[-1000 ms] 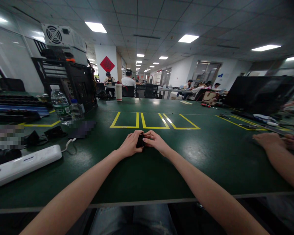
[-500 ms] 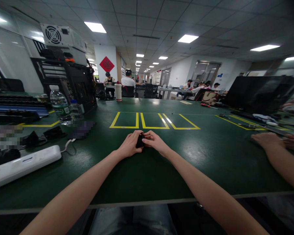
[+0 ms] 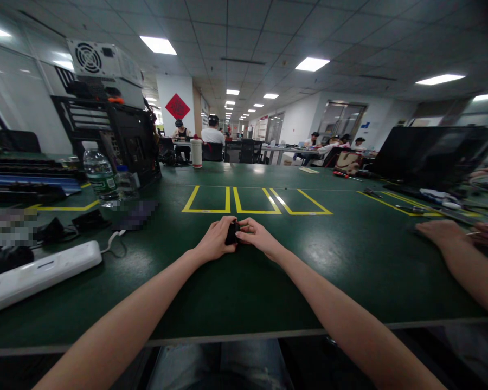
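step in hand: two-handed fingertip work on a small black part (image 3: pixel 231 234), held at 12 o'clock low over the green table (image 3: pixel 350 260), just short of the yellow tape boxes (image 3: pixel 252 201). left hand (image 3: pixel 215 241) curls around it from the 9 o'clock side, fingers closed on it. right hand (image 3: pixel 257 235) pinches it from 3 o'clock with thumb and fingertips. part is too small and too covered to identify. my read: any next move calls for fine fingertip control, not arm travel. white power strip (image 3: pixel 36 276) at 9 o'clock, water bottle (image 3: pixel 98 173) at 10, co-worker's hand (image 3: pixel 441 233) on the table at 3, well apart.
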A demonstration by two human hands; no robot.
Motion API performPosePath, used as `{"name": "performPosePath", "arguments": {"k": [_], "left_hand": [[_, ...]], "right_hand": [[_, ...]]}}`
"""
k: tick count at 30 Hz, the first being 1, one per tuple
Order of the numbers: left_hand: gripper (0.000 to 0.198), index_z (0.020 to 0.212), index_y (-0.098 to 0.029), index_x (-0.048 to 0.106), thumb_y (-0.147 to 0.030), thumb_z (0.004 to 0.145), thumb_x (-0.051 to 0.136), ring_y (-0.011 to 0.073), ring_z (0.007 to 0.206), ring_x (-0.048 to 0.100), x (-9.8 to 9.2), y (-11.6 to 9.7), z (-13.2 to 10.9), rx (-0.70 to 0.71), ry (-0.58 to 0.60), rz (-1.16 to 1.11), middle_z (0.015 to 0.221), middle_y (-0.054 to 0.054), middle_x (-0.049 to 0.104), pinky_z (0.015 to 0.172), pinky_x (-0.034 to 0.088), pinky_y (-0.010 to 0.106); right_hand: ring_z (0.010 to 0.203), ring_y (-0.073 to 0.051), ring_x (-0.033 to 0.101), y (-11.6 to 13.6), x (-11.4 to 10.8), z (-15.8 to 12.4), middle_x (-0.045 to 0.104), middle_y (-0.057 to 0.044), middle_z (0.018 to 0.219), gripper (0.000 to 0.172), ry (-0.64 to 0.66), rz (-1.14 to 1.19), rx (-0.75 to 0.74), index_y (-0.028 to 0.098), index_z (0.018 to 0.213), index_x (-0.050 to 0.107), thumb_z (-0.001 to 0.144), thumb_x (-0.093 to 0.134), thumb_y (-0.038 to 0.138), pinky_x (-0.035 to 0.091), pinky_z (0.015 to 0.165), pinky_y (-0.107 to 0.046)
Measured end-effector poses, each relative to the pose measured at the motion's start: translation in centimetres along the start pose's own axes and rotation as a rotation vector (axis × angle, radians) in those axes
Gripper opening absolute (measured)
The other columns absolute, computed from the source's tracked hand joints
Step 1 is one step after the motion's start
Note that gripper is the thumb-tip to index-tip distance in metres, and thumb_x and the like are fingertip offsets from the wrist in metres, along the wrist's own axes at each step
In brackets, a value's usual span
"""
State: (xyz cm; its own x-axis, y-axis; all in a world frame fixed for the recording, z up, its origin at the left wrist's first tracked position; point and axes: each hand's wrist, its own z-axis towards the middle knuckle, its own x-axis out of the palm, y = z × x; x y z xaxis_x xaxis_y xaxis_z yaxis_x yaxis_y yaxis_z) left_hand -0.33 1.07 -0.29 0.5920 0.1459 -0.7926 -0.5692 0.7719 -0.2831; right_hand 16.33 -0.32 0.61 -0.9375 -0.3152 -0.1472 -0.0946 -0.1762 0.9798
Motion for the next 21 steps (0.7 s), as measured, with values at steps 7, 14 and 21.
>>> {"name": "performPosePath", "arguments": {"k": [7,14,21], "left_hand": [[0.06,0.114,-0.021,0.028,-0.023,0.062,0.058,0.023,0.102,0.044,0.0,0.0,-0.02,-0.001,-0.002,0.001,0.109,0.006,0.042,0.091,0.032,0.042],[0.06,0.114,-0.021,0.028,-0.022,0.062,0.059,0.0229,0.103,0.044,-0.08,-0.03,-0.02,-0.005,0.0,0.001,0.11,0.006,0.042,0.091,0.032,0.042],[0.061,0.113,-0.02,0.029,-0.022,0.06,0.059,0.0231,0.102,0.044,0.22,0.21,0.06,-0.004,-0.014,0.005,0.109,0.006,0.042,0.09,0.033,0.042]], "right_hand": [[0.086,-0.014,0.053,-0.05,0.04,-0.04,0.054,-0.003,0.088,0.028,-0.009,-0.001,-0.074,0.019,0.09,0.049,0.067,0.059,0.032,0.046,0.075,-0.034],[0.089,-0.015,0.053,0.03,0.0,0.12,0.052,-0.007,0.101,0.034,-0.026,0.026,0.043,0.016,0.095,0.05,0.065,0.061,0.028,0.045,0.08,-0.036],[0.083,-0.014,0.054,0.09,0.22,-0.08,0.055,-0.002,0.087,0.029,-0.001,0.049,-0.038,0.019,0.089,0.048,0.066,0.06,0.03,0.046,0.076,-0.035]]}}
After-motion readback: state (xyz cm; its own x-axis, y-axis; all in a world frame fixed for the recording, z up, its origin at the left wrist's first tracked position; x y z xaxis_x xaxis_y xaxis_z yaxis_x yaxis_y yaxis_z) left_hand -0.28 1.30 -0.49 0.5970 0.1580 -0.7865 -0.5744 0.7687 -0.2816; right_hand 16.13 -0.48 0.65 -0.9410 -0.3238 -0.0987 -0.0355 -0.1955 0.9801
